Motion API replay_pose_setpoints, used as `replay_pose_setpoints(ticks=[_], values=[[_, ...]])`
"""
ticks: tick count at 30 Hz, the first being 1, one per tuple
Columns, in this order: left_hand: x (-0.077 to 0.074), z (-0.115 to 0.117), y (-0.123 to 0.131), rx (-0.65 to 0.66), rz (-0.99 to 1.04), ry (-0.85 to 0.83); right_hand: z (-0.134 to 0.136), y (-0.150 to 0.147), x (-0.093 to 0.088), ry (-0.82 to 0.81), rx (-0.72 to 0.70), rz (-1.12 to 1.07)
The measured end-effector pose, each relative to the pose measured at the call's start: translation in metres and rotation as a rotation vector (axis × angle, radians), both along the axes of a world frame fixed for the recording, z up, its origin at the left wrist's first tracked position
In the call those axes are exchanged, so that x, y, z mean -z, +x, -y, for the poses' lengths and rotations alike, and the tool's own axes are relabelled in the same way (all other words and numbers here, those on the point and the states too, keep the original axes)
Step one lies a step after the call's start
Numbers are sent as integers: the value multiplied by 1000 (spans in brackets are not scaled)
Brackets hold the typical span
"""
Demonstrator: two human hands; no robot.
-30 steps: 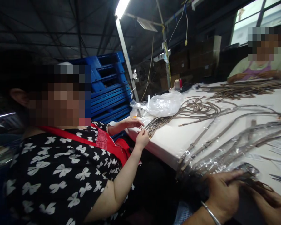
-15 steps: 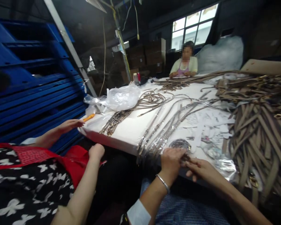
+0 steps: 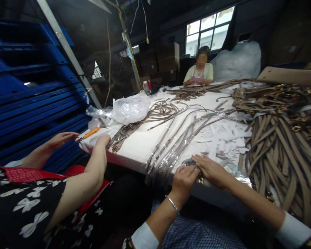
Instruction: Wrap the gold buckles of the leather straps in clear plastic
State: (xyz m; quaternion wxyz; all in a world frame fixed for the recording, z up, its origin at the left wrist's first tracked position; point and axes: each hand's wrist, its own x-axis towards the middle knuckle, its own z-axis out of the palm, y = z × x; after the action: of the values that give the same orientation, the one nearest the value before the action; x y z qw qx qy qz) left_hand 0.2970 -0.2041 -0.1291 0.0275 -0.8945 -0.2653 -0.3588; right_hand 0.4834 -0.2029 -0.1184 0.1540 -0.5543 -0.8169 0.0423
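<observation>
At the table's near edge, my left hand is closed on a coiled strap that looks wrapped in clear plastic. My right hand meets it from the right, its fingers laid over the strap and touching the left fingers. A small gold buckle shows below the right hand. Most of the coil is hidden under both hands. Just left of them, several straps in clear plastic sleeves hang partly over the edge.
A large pile of brown straps lies on the right. White paper pieces are scattered beyond my hands. A co-worker's arms reach in at left, near an orange-handled cutter and a plastic bag. Another person sits across the white table.
My right hand has moved up and over the strap, its fingers now laid across it. The co-worker's nearer hand has risen to the table edge. The view has shifted slightly.
</observation>
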Motion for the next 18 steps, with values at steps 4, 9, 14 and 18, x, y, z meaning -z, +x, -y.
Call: replay_pose_setpoints(ticks=[4, 9, 14, 18], values=[[10, 2, -5, 22, 5, 81, 20, 5, 10, 7, -2, -34], [13, 5, -12, 13, -4, 62, 30, 4, 10, 29, -4, 9], [13, 5, -24, 11, 8, 31, 29, 6, 10, 63, -13, 47], [4, 2, -23, -29, -105, -87, 25, 7, 1, 69, -52, 108]])
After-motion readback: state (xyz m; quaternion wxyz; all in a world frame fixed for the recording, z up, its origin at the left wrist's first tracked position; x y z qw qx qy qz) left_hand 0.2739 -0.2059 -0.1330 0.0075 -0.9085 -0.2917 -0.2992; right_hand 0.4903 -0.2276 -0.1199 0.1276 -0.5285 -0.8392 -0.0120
